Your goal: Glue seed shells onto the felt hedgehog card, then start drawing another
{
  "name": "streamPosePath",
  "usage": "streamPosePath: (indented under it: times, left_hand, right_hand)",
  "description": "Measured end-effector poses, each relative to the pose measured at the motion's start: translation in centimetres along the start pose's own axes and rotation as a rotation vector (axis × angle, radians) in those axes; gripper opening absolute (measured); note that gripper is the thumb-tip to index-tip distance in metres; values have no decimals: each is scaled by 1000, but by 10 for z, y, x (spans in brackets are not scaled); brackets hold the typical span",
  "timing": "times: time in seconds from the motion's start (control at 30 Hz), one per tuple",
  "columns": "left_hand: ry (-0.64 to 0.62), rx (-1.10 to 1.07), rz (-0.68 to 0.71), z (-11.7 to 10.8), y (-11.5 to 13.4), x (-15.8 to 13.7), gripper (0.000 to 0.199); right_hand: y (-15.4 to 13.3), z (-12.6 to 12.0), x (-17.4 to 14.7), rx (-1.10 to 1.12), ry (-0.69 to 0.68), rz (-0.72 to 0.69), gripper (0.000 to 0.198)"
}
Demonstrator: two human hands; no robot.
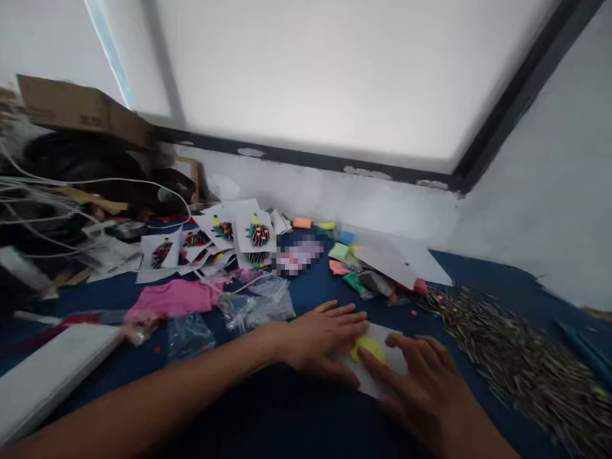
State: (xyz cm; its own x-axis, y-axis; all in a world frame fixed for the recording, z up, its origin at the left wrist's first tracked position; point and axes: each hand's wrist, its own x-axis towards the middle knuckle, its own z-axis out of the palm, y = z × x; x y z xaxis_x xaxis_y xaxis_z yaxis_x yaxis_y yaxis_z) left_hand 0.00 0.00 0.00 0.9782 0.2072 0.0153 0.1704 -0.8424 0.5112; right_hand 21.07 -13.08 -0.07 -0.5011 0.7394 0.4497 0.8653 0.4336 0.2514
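A flattened yellow piece [371, 347], which looks like modelling clay, lies on a small white sheet of paper [367, 380] on the blue tabletop. From the left, my left hand [320, 338] rests flat with its fingers stretched over the sheet's edge, close to the yellow piece. My right hand [425, 392] is on the sheet's right side. Its index finger touches the yellow piece, while the other fingers are apart and slightly bent. Neither hand grips anything. Motion blur softens both hands.
At right spreads a heap of thin stick-like pieces [521, 357]. Coloured clay lumps [339, 252] and a larger white sheet [396, 258] lie behind my hands. Papers with decorated figures [258, 234], a pink bundle [172, 298], plastic bags [268, 303] and a white slab [62, 370] occupy the left.
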Motion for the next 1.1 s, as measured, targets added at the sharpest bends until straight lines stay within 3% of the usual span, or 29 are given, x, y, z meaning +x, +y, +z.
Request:
streamPosePath:
  times: [0.3,0.87,1.1]
  left_hand:
    - [64,5,-78,0,3,-1,99]
    - [52,11,-65,0,3,-1,93]
    - [93,-8,-76,4,0,1,97]
  right_hand:
    - [0,2,6,28,46,87,32]
    - [-7,7,13,31,8,125,32]
    - [2,8,11,-67,0,125,36]
